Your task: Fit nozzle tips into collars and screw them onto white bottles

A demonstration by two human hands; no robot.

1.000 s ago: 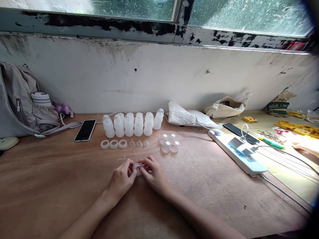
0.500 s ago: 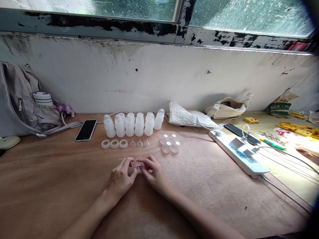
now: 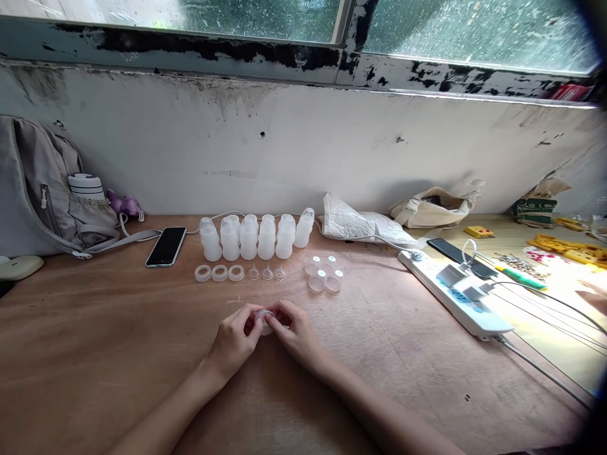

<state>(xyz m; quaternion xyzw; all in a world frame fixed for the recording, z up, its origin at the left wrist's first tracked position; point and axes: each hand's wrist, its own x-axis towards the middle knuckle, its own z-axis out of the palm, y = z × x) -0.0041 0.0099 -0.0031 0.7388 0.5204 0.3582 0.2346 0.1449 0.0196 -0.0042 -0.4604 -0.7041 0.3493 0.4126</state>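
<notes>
My left hand (image 3: 236, 335) and my right hand (image 3: 294, 333) meet over the middle of the table. Both are closed, thumbs and fingertips pinching a small translucent ring (image 3: 267, 328) between them. Fingers hide much of it; its curved upper rim and ridged lower side show. Just beyond the hands lies a row of white bottle collars (image 3: 219, 273), and beside them clear bottle nipples (image 3: 267, 272). Several frosted baby bottles (image 3: 248, 239) stand upright behind these. Right of the nipples rests a group of clear round caps (image 3: 324, 283), some with small white dots.
A phone (image 3: 165, 246) and grey backpack (image 3: 35, 189) are at the left. A white padded bag (image 3: 363, 224) and beige pouch (image 3: 434, 207) lie along the wall. At the right a power strip (image 3: 455, 297) with plugs and cables crosses the table, near a dark phone (image 3: 459, 257) and yellow parts (image 3: 569, 248).
My fingers have drawn closer together around the translucent ring, which has turned in the grip. Less of it shows on the left side. The view has shifted slightly.
</notes>
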